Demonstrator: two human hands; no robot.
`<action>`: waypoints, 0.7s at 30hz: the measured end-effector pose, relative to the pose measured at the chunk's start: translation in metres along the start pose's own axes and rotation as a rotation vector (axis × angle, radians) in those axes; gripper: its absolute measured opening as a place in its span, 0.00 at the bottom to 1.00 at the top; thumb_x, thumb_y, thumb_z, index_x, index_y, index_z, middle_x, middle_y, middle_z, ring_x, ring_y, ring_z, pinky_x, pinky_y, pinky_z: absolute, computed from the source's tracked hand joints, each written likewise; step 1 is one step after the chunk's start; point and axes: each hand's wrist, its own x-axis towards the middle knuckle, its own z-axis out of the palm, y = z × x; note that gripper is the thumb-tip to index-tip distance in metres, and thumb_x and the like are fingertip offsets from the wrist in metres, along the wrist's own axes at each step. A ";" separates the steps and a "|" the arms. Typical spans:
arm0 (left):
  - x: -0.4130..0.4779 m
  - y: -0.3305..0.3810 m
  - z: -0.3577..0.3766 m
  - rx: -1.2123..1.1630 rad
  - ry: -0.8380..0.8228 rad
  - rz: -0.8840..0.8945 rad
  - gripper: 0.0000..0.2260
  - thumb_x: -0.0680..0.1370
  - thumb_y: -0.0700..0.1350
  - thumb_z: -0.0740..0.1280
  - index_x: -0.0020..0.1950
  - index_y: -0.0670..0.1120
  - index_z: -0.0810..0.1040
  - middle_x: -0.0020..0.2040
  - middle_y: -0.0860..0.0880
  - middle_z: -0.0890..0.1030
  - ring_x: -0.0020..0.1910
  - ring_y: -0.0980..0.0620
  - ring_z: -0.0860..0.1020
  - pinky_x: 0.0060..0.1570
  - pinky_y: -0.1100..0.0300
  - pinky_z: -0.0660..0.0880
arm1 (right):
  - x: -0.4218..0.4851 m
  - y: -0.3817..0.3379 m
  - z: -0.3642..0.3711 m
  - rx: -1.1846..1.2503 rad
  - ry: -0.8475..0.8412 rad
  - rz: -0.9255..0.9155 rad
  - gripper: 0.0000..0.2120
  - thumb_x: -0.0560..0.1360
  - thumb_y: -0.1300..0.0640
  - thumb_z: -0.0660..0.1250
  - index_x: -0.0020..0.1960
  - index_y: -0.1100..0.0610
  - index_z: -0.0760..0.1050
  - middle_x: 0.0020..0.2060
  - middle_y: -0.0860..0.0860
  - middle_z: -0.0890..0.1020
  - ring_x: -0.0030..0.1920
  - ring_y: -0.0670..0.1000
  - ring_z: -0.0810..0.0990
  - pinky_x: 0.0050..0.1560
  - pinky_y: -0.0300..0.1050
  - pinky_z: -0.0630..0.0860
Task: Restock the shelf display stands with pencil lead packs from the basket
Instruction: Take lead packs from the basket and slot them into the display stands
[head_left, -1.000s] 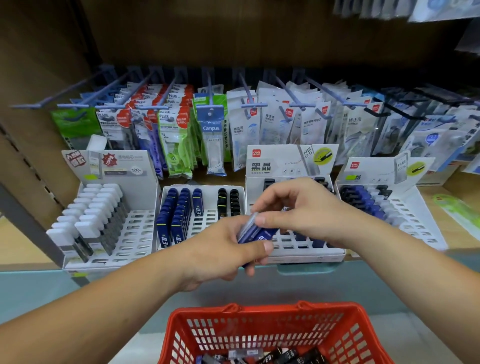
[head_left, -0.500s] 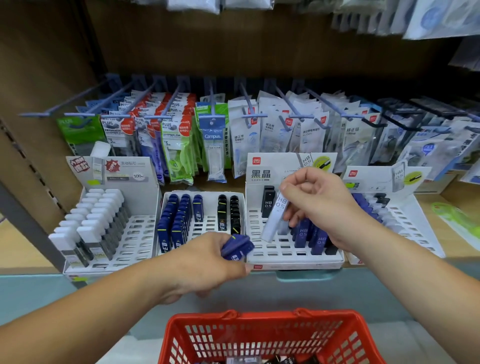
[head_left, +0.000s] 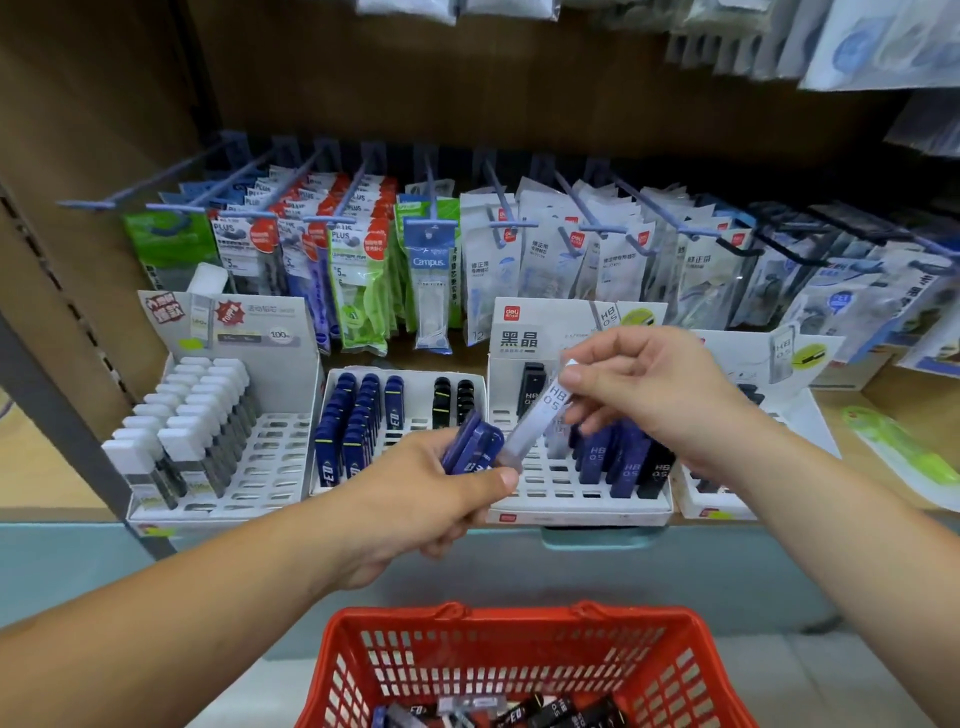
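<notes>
Both arms are bare. The left forearm (head_left: 208, 603) comes in from the near left corner and slopes up to the right. Its left hand (head_left: 431, 499) is at the middle, curled into a fist round a bundle of blue lead packs (head_left: 475, 447), with the thumb laid along the top and pointing right. The right forearm (head_left: 841, 530) comes in from the near right edge and slopes up to the left. The right hand (head_left: 639, 384) is a little higher and farther, knuckles up and fingers bent, pinching the upper end of a clear lead pack (head_left: 540, 415). The pack's lower end reaches the left thumb.
</notes>
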 end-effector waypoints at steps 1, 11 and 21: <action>0.002 0.000 0.001 -0.002 0.003 -0.021 0.05 0.80 0.48 0.72 0.50 0.47 0.79 0.34 0.47 0.73 0.28 0.53 0.66 0.27 0.61 0.62 | 0.001 0.001 -0.005 -0.098 0.053 -0.033 0.05 0.74 0.66 0.75 0.49 0.63 0.81 0.34 0.56 0.86 0.33 0.53 0.84 0.31 0.42 0.80; 0.005 -0.002 0.010 0.015 -0.055 -0.137 0.13 0.82 0.48 0.70 0.41 0.43 0.74 0.30 0.48 0.75 0.23 0.56 0.69 0.23 0.64 0.59 | 0.012 0.040 -0.019 -0.595 0.063 -0.128 0.06 0.72 0.57 0.79 0.43 0.51 0.83 0.30 0.42 0.81 0.31 0.38 0.77 0.39 0.31 0.71; 0.004 -0.009 -0.003 0.109 -0.116 -0.130 0.17 0.81 0.56 0.69 0.40 0.45 0.77 0.35 0.45 0.77 0.35 0.50 0.77 0.30 0.58 0.67 | 0.020 0.041 -0.018 -0.563 0.027 -0.153 0.07 0.73 0.60 0.79 0.41 0.53 0.82 0.38 0.47 0.87 0.38 0.41 0.83 0.46 0.33 0.77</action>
